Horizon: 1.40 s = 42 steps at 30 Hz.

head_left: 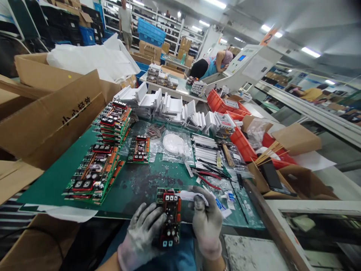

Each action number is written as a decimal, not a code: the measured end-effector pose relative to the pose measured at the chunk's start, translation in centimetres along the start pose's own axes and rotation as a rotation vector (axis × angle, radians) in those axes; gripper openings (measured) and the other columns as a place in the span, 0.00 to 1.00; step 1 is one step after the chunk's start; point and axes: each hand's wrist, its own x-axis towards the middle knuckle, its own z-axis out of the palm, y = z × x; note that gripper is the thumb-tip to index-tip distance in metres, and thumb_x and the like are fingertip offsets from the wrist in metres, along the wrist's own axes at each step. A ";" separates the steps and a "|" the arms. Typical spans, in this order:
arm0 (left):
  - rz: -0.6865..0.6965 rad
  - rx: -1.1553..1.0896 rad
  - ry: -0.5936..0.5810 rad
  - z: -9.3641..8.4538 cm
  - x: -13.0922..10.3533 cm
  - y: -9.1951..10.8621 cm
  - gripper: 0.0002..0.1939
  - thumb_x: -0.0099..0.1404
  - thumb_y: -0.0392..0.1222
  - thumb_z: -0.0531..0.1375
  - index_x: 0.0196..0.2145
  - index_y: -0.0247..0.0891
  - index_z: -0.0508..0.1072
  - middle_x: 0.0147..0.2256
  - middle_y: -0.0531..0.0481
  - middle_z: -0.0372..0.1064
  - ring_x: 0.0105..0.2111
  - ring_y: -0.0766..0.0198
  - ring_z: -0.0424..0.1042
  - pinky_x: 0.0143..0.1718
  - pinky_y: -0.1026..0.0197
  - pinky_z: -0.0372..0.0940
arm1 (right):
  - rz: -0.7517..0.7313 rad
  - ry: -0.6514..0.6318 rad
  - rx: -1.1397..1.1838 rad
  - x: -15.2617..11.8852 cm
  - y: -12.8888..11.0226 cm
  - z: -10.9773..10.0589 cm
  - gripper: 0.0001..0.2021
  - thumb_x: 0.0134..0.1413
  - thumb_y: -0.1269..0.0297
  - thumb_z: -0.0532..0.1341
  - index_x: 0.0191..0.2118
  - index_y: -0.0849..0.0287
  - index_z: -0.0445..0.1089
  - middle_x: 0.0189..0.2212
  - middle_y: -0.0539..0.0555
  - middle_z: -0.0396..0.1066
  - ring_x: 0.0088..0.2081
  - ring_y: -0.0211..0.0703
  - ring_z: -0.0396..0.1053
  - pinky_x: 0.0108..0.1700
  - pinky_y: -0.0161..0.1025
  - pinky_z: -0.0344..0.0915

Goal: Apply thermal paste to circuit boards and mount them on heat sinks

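Observation:
My left hand [146,231], in a smudged pale work glove, grips the left side of a circuit board [170,214] at the table's front edge. White squares show on the dark parts at the board's top and bottom. My right hand [207,220], gloved too, pinches a white flat spatula [187,195]. Its tip reaches the red-edged part at the top of that board; whether it touches cannot be made out. Beyond the hands, a single circuit board [139,149] lies flat beside a plastic bag holding a round white patch of paste [173,143].
Stacked circuit boards [96,169] stand at left, near a large carton [56,109]. Silver heat sinks [172,107] line the back. At right lie metal strips [205,148], red-handled pliers [208,178] and red bins [244,145]. Two people [211,64] [125,22] are farther off.

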 end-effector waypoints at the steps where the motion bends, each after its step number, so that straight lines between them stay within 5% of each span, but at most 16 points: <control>1: -0.003 -0.003 0.001 0.0 0.0 0.0 0.27 0.62 0.60 0.61 0.52 0.40 0.71 0.46 0.47 0.76 0.51 0.55 0.71 0.67 0.52 0.48 | 0.029 0.026 0.007 -0.2 0.2 -0.2 0.17 0.64 0.51 0.57 0.41 0.58 0.77 0.35 0.56 0.80 0.21 0.37 0.71 0.25 0.32 0.69; 5: -0.032 -0.001 -0.004 0.3 -0.2 0.2 0.28 0.59 0.59 0.63 0.53 0.42 0.69 0.46 0.47 0.76 0.52 0.54 0.71 0.66 0.50 0.51 | 0.065 0.126 0.073 -1.6 1.2 -0.2 0.15 0.64 0.53 0.58 0.43 0.58 0.76 0.37 0.58 0.80 0.23 0.38 0.72 0.25 0.33 0.70; 14: -0.064 -0.009 -0.039 0.1 -0.1 0.4 0.29 0.58 0.59 0.62 0.52 0.41 0.70 0.46 0.47 0.76 0.52 0.53 0.71 0.66 0.51 0.49 | -0.259 0.064 0.157 -5.6 5.0 -0.2 0.12 0.66 0.62 0.56 0.51 0.51 0.72 0.46 0.58 0.77 0.47 0.52 0.76 0.35 0.43 0.78; 17: -0.085 -0.028 -0.030 0.3 -0.1 0.6 0.29 0.58 0.59 0.62 0.53 0.41 0.70 0.47 0.47 0.75 0.53 0.53 0.71 0.67 0.51 0.48 | -0.500 -0.040 0.020 -4.7 3.8 -0.4 0.14 0.67 0.64 0.55 0.54 0.50 0.70 0.44 0.57 0.78 0.43 0.49 0.78 0.38 0.43 0.77; 21: -0.096 -0.037 -0.012 0.2 0.2 0.7 0.27 0.61 0.58 0.61 0.51 0.38 0.71 0.46 0.45 0.76 0.52 0.54 0.71 0.68 0.53 0.46 | -0.829 -0.206 -0.202 -2.9 0.3 0.1 0.11 0.67 0.68 0.54 0.46 0.53 0.74 0.35 0.55 0.80 0.29 0.41 0.76 0.29 0.35 0.71; 27: -0.029 0.031 0.014 0.0 0.7 0.6 0.19 0.63 0.47 0.55 0.48 0.34 0.71 0.43 0.43 0.76 0.50 0.57 0.72 0.68 0.55 0.45 | -0.990 -0.260 -0.262 -2.4 -2.1 1.8 0.17 0.69 0.70 0.49 0.39 0.57 0.75 0.34 0.54 0.80 0.29 0.39 0.73 0.28 0.37 0.66; 34: -0.117 0.014 0.062 0.7 0.4 1.2 0.21 0.63 0.47 0.56 0.51 0.34 0.70 0.44 0.42 0.75 0.49 0.54 0.73 0.64 0.51 0.52 | -0.971 -0.235 -0.290 -2.0 -2.6 2.3 0.16 0.71 0.70 0.48 0.41 0.60 0.74 0.37 0.55 0.80 0.29 0.40 0.74 0.28 0.39 0.65; 38: -0.070 -0.017 -0.015 0.1 0.5 0.8 0.25 0.63 0.56 0.58 0.51 0.36 0.71 0.45 0.45 0.76 0.50 0.54 0.72 0.66 0.52 0.49 | -0.916 -0.240 -0.242 -2.3 -1.7 0.9 0.14 0.71 0.69 0.51 0.41 0.58 0.74 0.35 0.55 0.80 0.27 0.39 0.74 0.26 0.37 0.66; 40: -0.066 -0.031 -0.056 -0.2 0.6 0.6 0.28 0.62 0.60 0.59 0.52 0.37 0.70 0.46 0.45 0.75 0.51 0.54 0.71 0.67 0.53 0.47 | -0.774 -0.183 -0.167 -2.9 -0.5 0.1 0.11 0.70 0.66 0.53 0.45 0.56 0.74 0.37 0.56 0.80 0.28 0.40 0.75 0.28 0.36 0.68; 42: -0.067 -0.048 -0.070 -0.3 0.5 0.5 0.30 0.62 0.62 0.59 0.53 0.38 0.70 0.47 0.46 0.75 0.52 0.54 0.70 0.67 0.53 0.46 | -0.458 -0.054 0.013 -3.8 0.8 -0.6 0.11 0.69 0.64 0.55 0.49 0.52 0.73 0.39 0.56 0.79 0.27 0.39 0.74 0.27 0.35 0.70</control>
